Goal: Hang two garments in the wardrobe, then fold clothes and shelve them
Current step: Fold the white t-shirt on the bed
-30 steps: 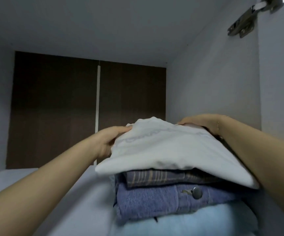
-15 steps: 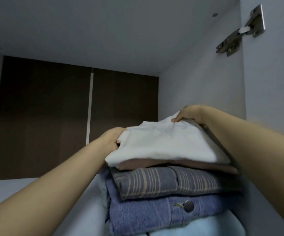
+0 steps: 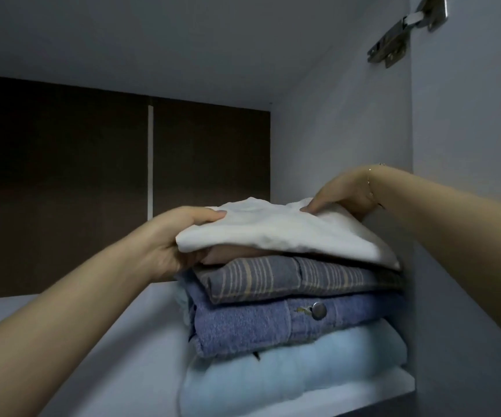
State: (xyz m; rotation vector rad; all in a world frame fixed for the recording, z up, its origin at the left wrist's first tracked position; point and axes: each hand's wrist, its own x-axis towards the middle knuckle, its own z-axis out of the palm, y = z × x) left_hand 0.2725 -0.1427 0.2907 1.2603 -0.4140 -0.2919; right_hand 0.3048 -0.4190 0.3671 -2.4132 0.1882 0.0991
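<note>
A folded white garment (image 3: 276, 230) lies on top of a stack at the right side of a wardrobe shelf (image 3: 129, 356). My left hand (image 3: 172, 239) grips its left edge, thumb on top and fingers underneath. My right hand (image 3: 342, 195) pinches the far right edge with the thumb on top. Under the white piece a pinkish layer shows, then a grey striped garment (image 3: 288, 275), a blue denim piece (image 3: 258, 325) with a metal button, and a light blue garment (image 3: 288, 371) at the bottom.
The stack sits close against the grey right side wall (image 3: 348, 130). A metal door hinge (image 3: 405, 31) is mounted high on the right. A dark brown back panel (image 3: 62, 182) closes the compartment. Bare shelf extends to the left of the stack.
The white garment has come down onto the stack and lies flatter. Both hands keep hold of its edges, and the view has dropped so the whole pile shows.
</note>
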